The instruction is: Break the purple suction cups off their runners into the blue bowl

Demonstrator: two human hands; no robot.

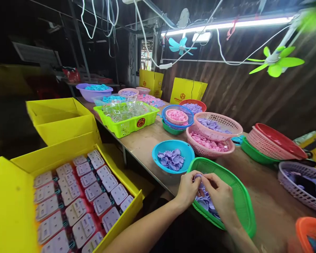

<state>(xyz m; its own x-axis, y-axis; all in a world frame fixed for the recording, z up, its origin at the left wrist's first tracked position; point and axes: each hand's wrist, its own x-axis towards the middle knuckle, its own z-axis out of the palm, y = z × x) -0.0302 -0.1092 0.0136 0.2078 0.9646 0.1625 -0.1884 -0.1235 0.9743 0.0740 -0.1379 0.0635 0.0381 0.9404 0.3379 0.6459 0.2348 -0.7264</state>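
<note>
Both my hands meet over the green basket (pixel 242 196), pinching a small round purple plastic part (pixel 198 176) between their fingertips. My left hand (pixel 187 186) grips its left side, and my right hand (pixel 219 191) has thumb and fingers on its right side. Fingers cover most of the part. Below them, more purple round parts (pixel 204 203) lie in the basket. Just to the left stands a blue bowl (pixel 156 154) with a heap of similar purple parts (pixel 171 160).
Pink baskets (pixel 234 128) of purple and pink pieces stand behind the green basket. A lime tray (pixel 118 127) holds clear plastic pieces. At left, a yellow carton (pixel 13 182) is packed with white-topped items. A lavender basket (pixel 287 175) and an orange container (pixel 302 228) stand right.
</note>
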